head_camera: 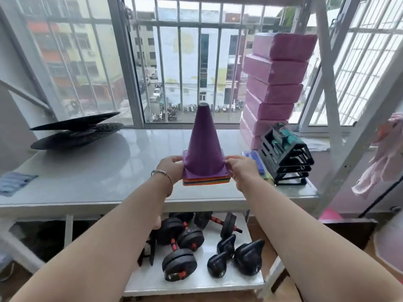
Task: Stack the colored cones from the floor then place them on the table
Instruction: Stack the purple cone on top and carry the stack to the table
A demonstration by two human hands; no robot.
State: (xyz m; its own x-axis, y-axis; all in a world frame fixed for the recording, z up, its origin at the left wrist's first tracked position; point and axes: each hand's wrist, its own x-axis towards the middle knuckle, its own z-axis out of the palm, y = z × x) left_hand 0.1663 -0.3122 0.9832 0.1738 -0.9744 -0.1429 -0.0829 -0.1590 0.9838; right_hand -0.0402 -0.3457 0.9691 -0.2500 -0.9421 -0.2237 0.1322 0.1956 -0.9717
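A stack of colored cones (204, 144) stands upright near the front edge of the grey table (91, 171). A purple cone is on top; orange, yellow and other colored base rims show beneath it. My left hand (171, 168) grips the left side of the stacked bases. The right side of the bases is held by my right hand (243, 171). The stack's bottom looks level with the tabletop, though I cannot tell whether it touches.
Black balance discs (76, 132) lie at the table's back left, a blue cloth (15, 184) at the left edge. Pink foam blocks (274, 83) and black stacked frames (285, 155) stand to the right. Dumbbells (181, 243) and kettlebells (237, 258) sit on the shelf below.
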